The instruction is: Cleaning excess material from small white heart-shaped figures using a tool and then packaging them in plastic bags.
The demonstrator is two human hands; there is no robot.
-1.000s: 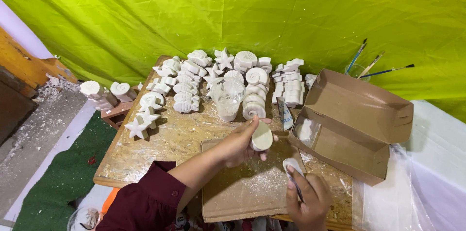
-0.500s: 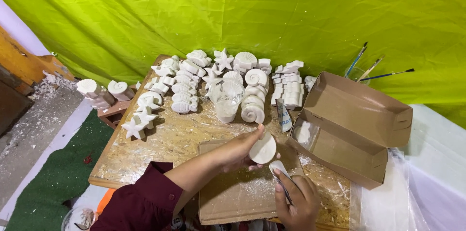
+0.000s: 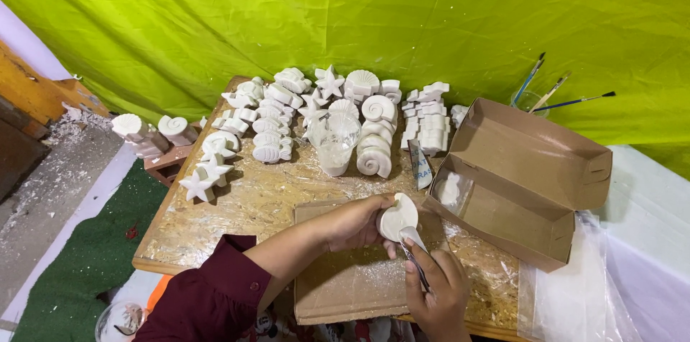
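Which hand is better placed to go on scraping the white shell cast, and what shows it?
Probably the right hand: it grips the thin metal tool, tip at the shell cast. The left hand is wrapped around the cast, steadying it over the cardboard sheet.

The left hand [image 3: 356, 223] covers the near side of the shell cast [image 3: 398, 216], so its full outline cannot be read. The right hand [image 3: 435, 292] wraps the tool [image 3: 413, 245]; only the metal tip shows, and the handle is hidden in the fist. The bottom edge cuts off the right wrist and the near edge of the board [image 3: 251, 205]. The sleeve [image 3: 212, 299] runs out of the picture at the bottom. The glass [image 3: 118, 322] at the lower left is cut by the edge, its contents too small to tell. Small casts [image 3: 424, 122] at the far edge overlap, so their count is unclear. The white piece [image 3: 449, 187] in the box [image 3: 532, 191] is blurred behind plastic.
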